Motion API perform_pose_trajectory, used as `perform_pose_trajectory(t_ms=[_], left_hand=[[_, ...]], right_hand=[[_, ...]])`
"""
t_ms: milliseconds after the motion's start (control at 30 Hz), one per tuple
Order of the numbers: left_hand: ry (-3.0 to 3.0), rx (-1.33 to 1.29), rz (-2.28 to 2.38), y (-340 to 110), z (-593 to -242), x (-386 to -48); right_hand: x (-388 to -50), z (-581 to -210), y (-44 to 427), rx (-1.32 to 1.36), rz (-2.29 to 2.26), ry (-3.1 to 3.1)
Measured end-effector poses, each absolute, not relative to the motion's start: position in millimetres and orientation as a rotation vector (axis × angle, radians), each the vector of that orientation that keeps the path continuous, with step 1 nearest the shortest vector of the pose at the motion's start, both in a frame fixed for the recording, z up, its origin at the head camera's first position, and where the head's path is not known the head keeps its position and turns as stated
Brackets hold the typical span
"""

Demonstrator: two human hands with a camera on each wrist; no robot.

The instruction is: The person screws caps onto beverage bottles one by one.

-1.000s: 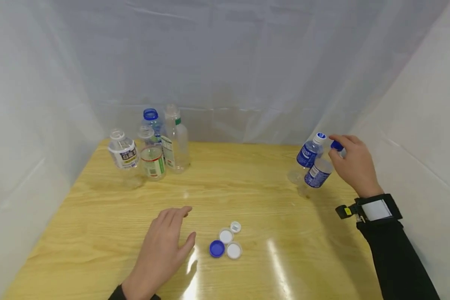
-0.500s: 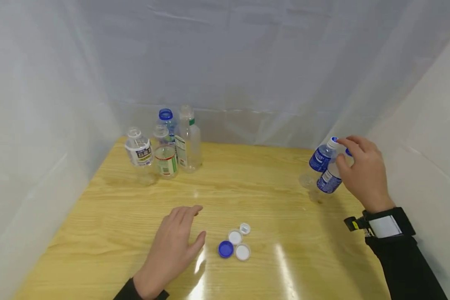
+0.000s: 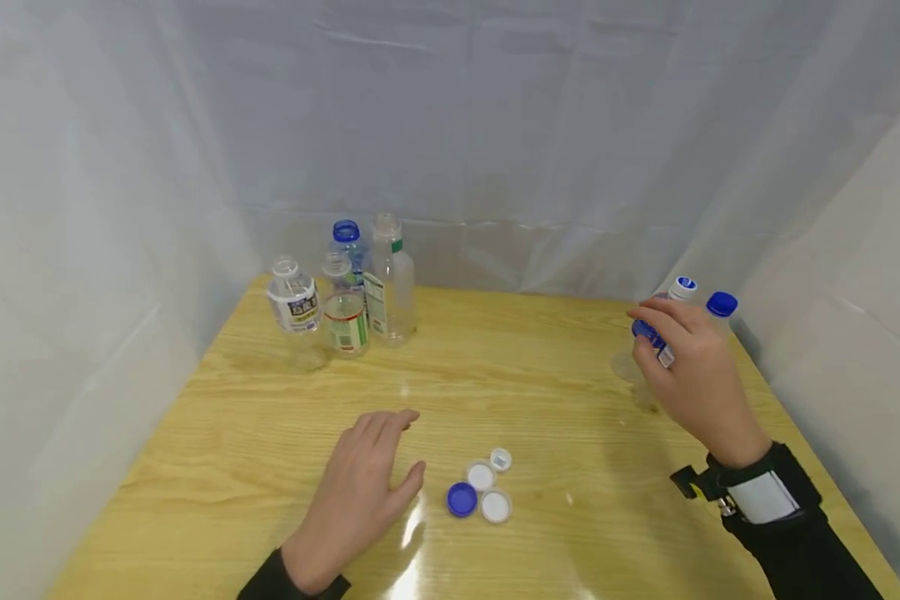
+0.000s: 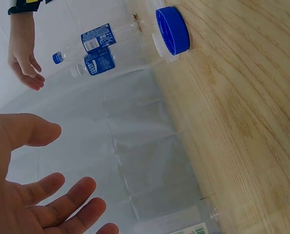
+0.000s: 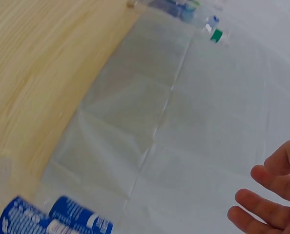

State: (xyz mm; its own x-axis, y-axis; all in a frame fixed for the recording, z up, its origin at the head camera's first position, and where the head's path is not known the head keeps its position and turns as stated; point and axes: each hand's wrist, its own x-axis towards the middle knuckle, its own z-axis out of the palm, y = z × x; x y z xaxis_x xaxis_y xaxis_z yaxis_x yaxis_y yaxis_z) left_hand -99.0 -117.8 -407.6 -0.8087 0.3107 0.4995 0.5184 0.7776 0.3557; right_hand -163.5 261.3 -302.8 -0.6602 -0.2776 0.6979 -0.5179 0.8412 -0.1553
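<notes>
Two capped clear bottles with blue labels stand at the right of the table. One has a white cap with a blue top [image 3: 686, 285], the other a blue cap [image 3: 722, 304]. My right hand [image 3: 693, 375] is in front of them in the head view, partly hiding both, its fingers loosely bent around nothing. In the right wrist view their blue labels [image 5: 81, 216] sit apart from my fingers. My left hand [image 3: 363, 492] hovers over the table with relaxed, spread fingers, holding nothing. Beside it lie a blue bottle cap [image 3: 462, 499] and several white caps [image 3: 496, 506].
Several uncapped bottles stand grouped at the back left: a clear one with a white label [image 3: 297, 310], one with a green-and-red label [image 3: 347, 325], a blue-necked one [image 3: 347, 232] and a tall one with a green ring [image 3: 397, 283]. White sheeting [image 3: 465, 125] encloses the wooden table [image 3: 510, 375].
My right hand has come away from the blue-capped bottle, down and to the left, uncovering its cap. The head view has turned slightly left. The left hand keeps its pose.
</notes>
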Motion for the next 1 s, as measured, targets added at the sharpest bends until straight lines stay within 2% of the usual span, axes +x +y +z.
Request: perform_pose_trajectory(t_ms=[467, 1000], left_hand=[[-2.541, -0.63, -0.67, -117, -407, -98], [-2.55, -0.631, -0.663, -117, -406, -97]], right_hand=[[-136, -309, 219, 0.717, 0.471, -2.437], [-121, -341, 190, 0.842, 0.654, -2.58]])
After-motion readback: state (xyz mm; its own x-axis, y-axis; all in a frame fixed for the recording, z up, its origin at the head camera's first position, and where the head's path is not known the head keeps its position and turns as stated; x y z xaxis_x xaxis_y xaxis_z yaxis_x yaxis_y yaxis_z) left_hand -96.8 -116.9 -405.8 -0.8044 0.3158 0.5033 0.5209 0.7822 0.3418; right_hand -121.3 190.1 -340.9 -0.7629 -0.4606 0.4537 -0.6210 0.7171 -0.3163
